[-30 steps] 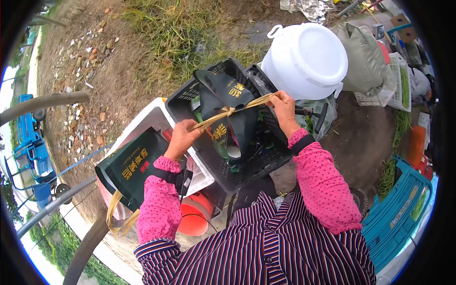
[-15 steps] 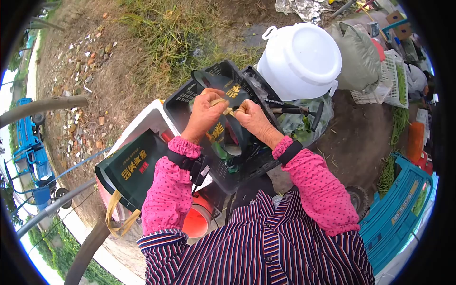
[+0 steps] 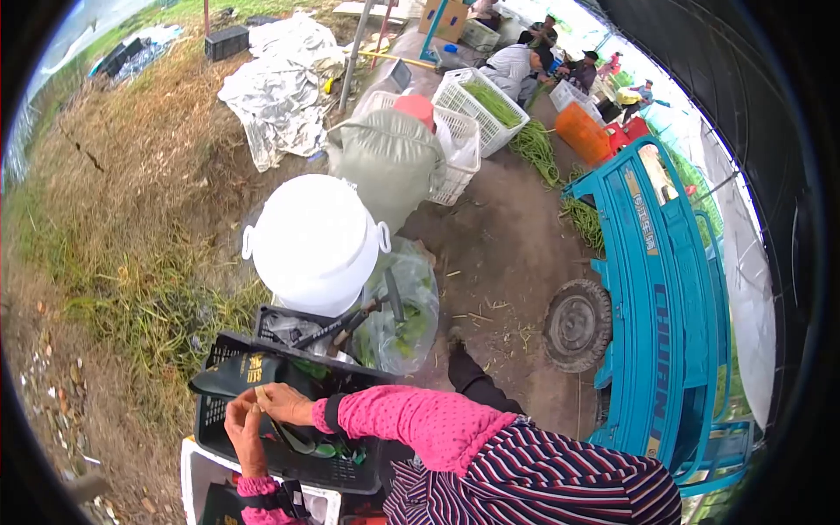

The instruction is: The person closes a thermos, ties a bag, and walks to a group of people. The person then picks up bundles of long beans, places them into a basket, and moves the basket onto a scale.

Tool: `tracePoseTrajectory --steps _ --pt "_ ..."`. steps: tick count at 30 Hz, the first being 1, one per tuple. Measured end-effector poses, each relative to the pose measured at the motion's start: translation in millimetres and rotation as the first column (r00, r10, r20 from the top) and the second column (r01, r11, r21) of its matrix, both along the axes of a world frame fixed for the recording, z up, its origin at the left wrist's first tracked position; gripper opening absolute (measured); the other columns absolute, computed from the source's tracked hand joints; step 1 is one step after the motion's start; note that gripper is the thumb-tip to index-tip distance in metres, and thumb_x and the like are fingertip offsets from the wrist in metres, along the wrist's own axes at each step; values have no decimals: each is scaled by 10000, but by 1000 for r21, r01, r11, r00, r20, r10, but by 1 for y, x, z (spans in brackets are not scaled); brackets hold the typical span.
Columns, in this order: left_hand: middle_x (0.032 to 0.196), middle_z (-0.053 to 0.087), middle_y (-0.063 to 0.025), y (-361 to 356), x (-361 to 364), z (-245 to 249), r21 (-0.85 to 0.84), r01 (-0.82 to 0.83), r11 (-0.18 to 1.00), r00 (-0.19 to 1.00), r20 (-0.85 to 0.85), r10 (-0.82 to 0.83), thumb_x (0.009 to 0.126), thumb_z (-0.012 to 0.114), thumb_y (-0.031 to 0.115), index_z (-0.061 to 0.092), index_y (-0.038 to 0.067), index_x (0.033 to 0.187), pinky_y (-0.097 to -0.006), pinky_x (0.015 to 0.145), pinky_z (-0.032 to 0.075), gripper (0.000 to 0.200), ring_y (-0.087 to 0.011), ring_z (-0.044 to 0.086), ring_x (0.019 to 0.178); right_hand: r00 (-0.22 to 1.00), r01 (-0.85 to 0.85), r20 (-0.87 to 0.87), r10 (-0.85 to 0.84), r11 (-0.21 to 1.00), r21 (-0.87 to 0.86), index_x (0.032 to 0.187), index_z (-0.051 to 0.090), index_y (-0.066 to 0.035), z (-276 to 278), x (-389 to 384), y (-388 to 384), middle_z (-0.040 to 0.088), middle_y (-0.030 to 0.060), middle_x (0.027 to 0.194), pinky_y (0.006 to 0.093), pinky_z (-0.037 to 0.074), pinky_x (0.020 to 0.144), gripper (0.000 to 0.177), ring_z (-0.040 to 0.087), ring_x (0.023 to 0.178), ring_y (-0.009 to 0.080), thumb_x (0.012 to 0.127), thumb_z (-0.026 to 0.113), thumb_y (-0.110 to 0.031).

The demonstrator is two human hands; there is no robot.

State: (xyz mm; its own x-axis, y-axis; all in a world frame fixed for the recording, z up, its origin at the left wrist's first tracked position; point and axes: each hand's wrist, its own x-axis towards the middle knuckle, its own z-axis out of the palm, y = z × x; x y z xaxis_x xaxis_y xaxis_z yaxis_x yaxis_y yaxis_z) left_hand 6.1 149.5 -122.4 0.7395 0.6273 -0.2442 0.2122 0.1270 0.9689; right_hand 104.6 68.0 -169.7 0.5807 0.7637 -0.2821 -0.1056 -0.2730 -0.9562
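Note:
My left hand (image 3: 245, 429) and my right hand (image 3: 284, 404) are close together, fingers closed at the pale tan handle of a dark green bag (image 3: 229, 378) with gold lettering. The bag lies in a black plastic crate (image 3: 354, 473), partly hidden by my hands. Small green items (image 3: 325, 451) show beside it, too small to name. Below the crate, a white foam box (image 3: 189, 468) holds a second dark green bag (image 3: 220, 500), cut off by the frame edge.
A white lidded barrel (image 3: 313, 234) stands beyond the crate, by a clear plastic bag of greens (image 3: 411, 324) and a dark-handled tool (image 3: 350, 322). A stuffed sack (image 3: 385, 162), baskets of long green vegetables (image 3: 490, 105) and a blue cargo tricycle (image 3: 647, 306) stand farther off. Several people sit behind.
My view has swung right, so crate and hands now appear lower left and more of the tricycle and people shows. Both hands remain at the bag's handle.

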Motion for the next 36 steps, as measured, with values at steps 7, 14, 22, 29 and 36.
tracePoseTrajectory --steps 7,14,22,29,36 --pt "860 585 -51 -3 -16 -50 286 182 941 983 -90 -162 794 582 83 540 -24 745 -239 649 405 125 -94 496 724 997 31 -57 -43 980 -195 756 584 15 -22 4 10 615 204 707 443 475 582 299 622 671 365 772 466 -259" --pt "757 586 -45 -2 -9 -51 126 -39 991 998 -52 46 843 592 97 566 -38 801 -254 613 406 144 -95 494 672 629 228 -735 -252 964 -135 666 513 -41 -15 13 15 504 52 573 280 292 326 258 411 363 137 840 511 -232" --pt "928 603 -35 -2 -11 -81 268 24 963 997 66 -43 777 652 17 546 -21 1045 -258 813 426 291 -123 557 876 792 88 -610 -21 993 79 676 550 -44 16 10 30 577 61 585 239 372 398 213 510 459 118 809 597 -204" --pt "821 595 -43 5 -21 -71 280 85 956 995 25 -96 839 608 116 591 -22 861 -271 693 462 140 -121 555 792 958 -230 220 185 953 198 802 508 11 10 9 34 582 136 703 367 434 596 138 586 700 280 749 575 -97" --pt "716 610 -14 -3 -10 -26 186 87 979 994 -83 -72 815 656 116 629 -21 874 -238 643 450 151 -81 534 651 825 -432 340 452 891 -136 979 431 -33 -4 18 13 573 183 844 438 423 705 290 567 829 376 755 586 -131"
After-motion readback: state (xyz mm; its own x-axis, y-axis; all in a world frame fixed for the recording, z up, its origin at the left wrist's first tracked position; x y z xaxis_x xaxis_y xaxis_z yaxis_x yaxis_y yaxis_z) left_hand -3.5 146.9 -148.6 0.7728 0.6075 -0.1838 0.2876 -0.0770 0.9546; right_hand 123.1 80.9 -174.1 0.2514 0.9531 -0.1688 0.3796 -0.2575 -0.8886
